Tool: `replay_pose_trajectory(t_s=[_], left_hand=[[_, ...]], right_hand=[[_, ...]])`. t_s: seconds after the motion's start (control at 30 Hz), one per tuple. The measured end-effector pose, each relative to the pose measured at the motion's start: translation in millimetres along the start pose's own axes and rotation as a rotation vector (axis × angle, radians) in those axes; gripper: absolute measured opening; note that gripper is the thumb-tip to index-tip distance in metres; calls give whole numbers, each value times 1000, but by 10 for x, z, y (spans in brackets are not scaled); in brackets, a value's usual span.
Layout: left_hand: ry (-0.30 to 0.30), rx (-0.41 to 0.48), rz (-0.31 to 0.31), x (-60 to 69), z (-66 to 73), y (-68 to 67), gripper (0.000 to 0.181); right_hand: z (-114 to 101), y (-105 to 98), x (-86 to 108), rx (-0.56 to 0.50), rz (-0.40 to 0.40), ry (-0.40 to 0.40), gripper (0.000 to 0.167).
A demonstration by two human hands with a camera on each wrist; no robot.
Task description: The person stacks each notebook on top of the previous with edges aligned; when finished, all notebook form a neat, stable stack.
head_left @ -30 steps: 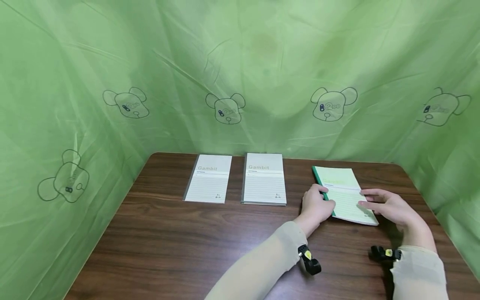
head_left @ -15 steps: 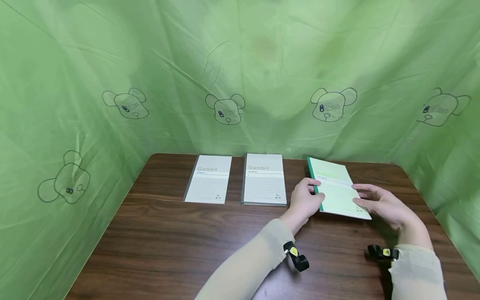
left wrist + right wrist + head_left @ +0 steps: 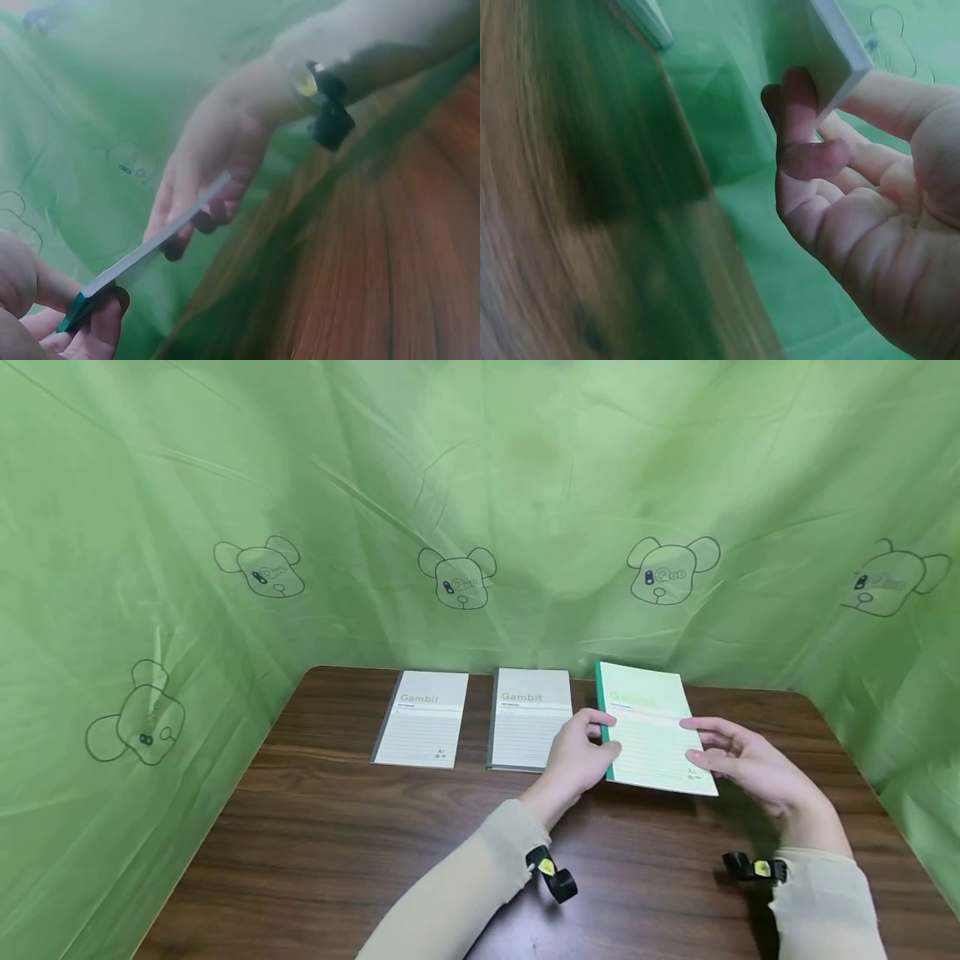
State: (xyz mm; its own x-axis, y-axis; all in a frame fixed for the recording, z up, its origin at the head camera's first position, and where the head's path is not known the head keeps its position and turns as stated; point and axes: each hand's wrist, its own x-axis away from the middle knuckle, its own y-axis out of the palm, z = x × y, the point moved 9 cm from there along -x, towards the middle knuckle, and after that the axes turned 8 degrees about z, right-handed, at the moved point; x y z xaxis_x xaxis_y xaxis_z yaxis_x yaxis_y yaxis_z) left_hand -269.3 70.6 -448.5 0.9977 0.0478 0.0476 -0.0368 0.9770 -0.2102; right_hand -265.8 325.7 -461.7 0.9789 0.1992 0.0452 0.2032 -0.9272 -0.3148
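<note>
Between both hands a pale green notebook (image 3: 648, 731) with a dark green spine is held above the table, cover up. My left hand (image 3: 581, 756) pinches its spine edge, thumb on the cover and fingers beneath. The right hand (image 3: 757, 768) pinches the opposite edge near the lower corner. In the left wrist view the notebook (image 3: 154, 241) appears edge-on. From the right wrist, fingers (image 3: 799, 112) show under its corner. Left of it, a grey-spined Gambit notebook (image 3: 525, 727) lies on the table, partly covered by the left hand.
Another grey-spined notebook (image 3: 422, 722) lies farther left on the brown wooden table (image 3: 337, 843). Green cloth (image 3: 555, 510) with bear-face drawings hangs behind the table and along its sides.
Both hands have lifted the green notebook off the table and carried it leftward, turning it straighter. The two grey-spined notebooks have stayed in place.
</note>
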Motion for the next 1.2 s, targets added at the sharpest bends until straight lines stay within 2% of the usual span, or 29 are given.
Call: replay_pose_trajectory(t_s=[0.13, 0.37, 0.53, 0.63, 0.8, 0.93, 1.03, 1.2], left_hand=[[39, -50, -19, -4, 14, -140, 26], [53, -1, -63, -24, 117, -451, 28], [76, -22, -76, -106, 176, -716, 31], [84, -69, -84, -163, 202, -905, 32], [94, -121, -101, -288, 172, -1189, 30], [96, -100, -97, -362, 90, -1336, 30], [107, -95, -63, -380, 42, -1421, 29], [137, -94, -30, -412, -8, -1462, 27]], right_hand=[[-149, 97, -10, 32, 25, -31, 53], [-440, 310, -31, 93, 43, -80, 52], [-617, 497, -127, 99, 76, -76, 52], [-710, 658, -217, 91, 76, -73, 53], [-807, 922, -373, 79, 58, -80, 52], [-842, 1067, -470, 91, 63, -68, 51], [-848, 1150, -525, 102, 79, -62, 51], [-827, 1220, -557, 93, 128, -50, 49]])
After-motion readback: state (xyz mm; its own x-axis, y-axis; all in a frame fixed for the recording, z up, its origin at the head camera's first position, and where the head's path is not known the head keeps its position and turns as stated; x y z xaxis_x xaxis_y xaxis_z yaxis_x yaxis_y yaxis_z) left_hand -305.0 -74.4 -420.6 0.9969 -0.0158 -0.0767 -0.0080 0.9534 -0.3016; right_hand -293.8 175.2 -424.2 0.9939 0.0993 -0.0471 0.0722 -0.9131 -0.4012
